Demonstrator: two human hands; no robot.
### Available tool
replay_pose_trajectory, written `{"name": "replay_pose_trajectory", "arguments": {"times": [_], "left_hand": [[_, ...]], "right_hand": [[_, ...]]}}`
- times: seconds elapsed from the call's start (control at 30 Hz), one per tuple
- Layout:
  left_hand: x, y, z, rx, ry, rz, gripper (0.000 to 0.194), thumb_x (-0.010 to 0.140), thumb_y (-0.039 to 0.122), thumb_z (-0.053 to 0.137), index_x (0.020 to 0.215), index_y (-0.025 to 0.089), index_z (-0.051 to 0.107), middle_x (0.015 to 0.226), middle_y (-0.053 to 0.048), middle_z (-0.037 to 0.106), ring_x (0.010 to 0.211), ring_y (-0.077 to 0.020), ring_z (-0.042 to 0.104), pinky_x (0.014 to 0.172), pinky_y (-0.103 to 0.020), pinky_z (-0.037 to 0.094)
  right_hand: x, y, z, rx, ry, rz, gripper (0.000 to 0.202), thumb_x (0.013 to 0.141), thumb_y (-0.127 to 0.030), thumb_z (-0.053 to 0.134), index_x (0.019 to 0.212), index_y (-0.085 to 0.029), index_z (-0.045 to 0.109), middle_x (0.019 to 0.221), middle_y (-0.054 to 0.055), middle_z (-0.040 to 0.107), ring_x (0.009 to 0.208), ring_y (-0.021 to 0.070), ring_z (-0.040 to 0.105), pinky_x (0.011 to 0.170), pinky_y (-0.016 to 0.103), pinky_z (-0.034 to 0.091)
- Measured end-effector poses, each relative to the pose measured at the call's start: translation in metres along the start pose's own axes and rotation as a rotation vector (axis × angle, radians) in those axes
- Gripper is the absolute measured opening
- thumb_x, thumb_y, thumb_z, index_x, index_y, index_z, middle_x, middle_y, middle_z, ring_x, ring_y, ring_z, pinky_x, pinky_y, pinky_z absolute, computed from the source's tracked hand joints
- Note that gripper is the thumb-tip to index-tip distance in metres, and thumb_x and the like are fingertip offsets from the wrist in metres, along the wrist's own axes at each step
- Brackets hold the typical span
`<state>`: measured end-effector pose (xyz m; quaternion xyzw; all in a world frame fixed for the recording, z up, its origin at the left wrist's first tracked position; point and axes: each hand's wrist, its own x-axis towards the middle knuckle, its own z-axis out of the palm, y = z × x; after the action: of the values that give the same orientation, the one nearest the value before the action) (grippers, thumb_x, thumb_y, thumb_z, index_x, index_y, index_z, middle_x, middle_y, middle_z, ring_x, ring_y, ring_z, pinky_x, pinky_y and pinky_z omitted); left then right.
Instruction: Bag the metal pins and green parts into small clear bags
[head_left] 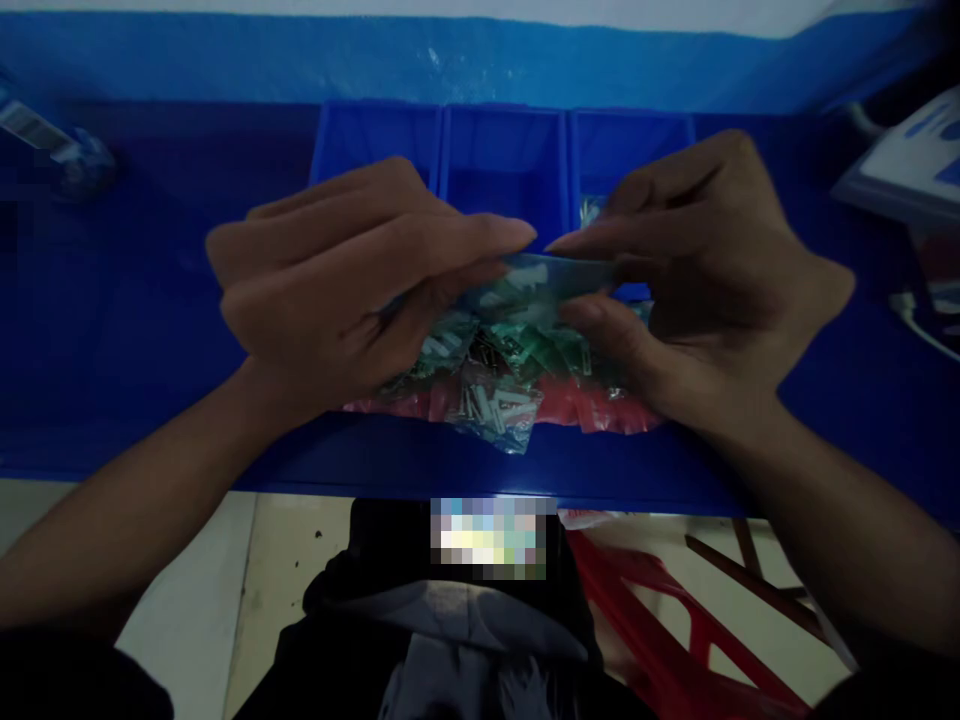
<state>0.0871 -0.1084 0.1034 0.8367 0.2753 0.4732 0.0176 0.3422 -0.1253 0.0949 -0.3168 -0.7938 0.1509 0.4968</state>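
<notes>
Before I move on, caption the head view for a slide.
Left hand and right hand hold a clear packet above heaped packets, near three blue bins.

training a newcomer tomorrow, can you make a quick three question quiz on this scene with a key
1. How many open blue bins show beyond the hands?
2. What holds the see-through packet? a) left only b) right only c) both
3. True or false: the packet pile lies on the far side of the bins.

Key
1. Three.
2. c: left hand and right hand together.
3. False: the packet pile lies on the near side.
</notes>
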Motion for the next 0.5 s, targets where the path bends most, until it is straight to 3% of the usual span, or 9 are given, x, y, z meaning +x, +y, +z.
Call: {"name": "replay_pose_trajectory", "arguments": {"times": [0.07, 0.17, 0.23, 0.3, 0.4, 0.5], "left_hand": [[-0.002, 0.002, -0.002, 0.033, -0.06, 0.129, 0.028, 0.103, 0.022, 0.066, 0.13, 0.03, 0.07, 0.104, 0.005, 0.08, 0.096, -0.0112, 0.077, 0.087, -0.025, 0.065], [-0.002, 0.005, -0.003, 0.131, -0.155, 0.164, 0.034, 0.098, 0.015, 0.071, 0.131, 0.023, 0.067, 0.101, 0.006, 0.079, 0.095, -0.0103, 0.077, 0.093, -0.02, 0.064], [0.0, 0.006, -0.002, 0.202, -0.075, 0.2, 0.034, 0.1, 0.017, 0.069, 0.133, 0.025, 0.065, 0.087, 0.009, 0.077, 0.077, -0.0085, 0.075, 0.08, -0.021, 0.064], [0.001, 0.006, 0.001, 0.274, -0.021, 0.204, 0.035, 0.101, 0.017, 0.067, 0.135, 0.027, 0.062, 0.08, 0.01, 0.075, 0.068, -0.0082, 0.071, 0.07, -0.023, 0.062], [0.001, 0.005, 0.004, 0.302, 0.0, 0.163, 0.037, 0.098, 0.011, 0.066, 0.133, 0.023, 0.062, 0.087, 0.006, 0.078, 0.079, -0.0122, 0.077, 0.07, -0.023, 0.063], [0.001, 0.004, 0.003, 0.292, 0.034, 0.136, 0.035, 0.093, 0.005, 0.069, 0.126, 0.018, 0.066, 0.092, 0.002, 0.08, 0.082, -0.0122, 0.078, 0.072, -0.021, 0.063]], "right_hand": [[0.0, -0.001, 0.0, 0.01, -0.04, -0.024, 0.027, 0.09, -0.027, 0.079, 0.114, -0.037, 0.078, 0.1, -0.001, 0.076, 0.089, 0.0195, 0.072, 0.069, 0.037, 0.061], [0.001, -0.003, 0.002, 0.085, -0.043, -0.004, 0.02, 0.091, -0.02, 0.076, 0.106, -0.034, 0.078, 0.089, -0.004, 0.079, 0.078, 0.0185, 0.074, 0.067, 0.037, 0.059], [0.004, 0.0, 0.0, 0.063, 0.065, 0.048, 0.017, 0.091, -0.024, 0.077, 0.105, -0.032, 0.078, 0.087, -0.002, 0.078, 0.078, 0.0186, 0.073, 0.066, 0.036, 0.058], [0.01, 0.01, -0.006, -0.009, 0.233, 0.089, 0.023, 0.09, -0.028, 0.079, 0.112, -0.031, 0.075, 0.101, 0.0, 0.077, 0.077, 0.016, 0.07, 0.067, 0.033, 0.056], [0.017, 0.041, -0.023, -0.151, 0.425, 0.081, 0.028, 0.088, -0.031, 0.08, 0.115, -0.03, 0.072, 0.124, 0.004, 0.071, 0.068, 0.0101, 0.064, 0.065, 0.031, 0.053], [0.02, 0.077, -0.041, -0.251, 0.276, 0.164, 0.012, 0.087, -0.033, 0.081, 0.098, -0.027, 0.079, 0.089, 0.005, 0.078, 0.073, 0.0177, 0.069, 0.069, 0.035, 0.054]]}}
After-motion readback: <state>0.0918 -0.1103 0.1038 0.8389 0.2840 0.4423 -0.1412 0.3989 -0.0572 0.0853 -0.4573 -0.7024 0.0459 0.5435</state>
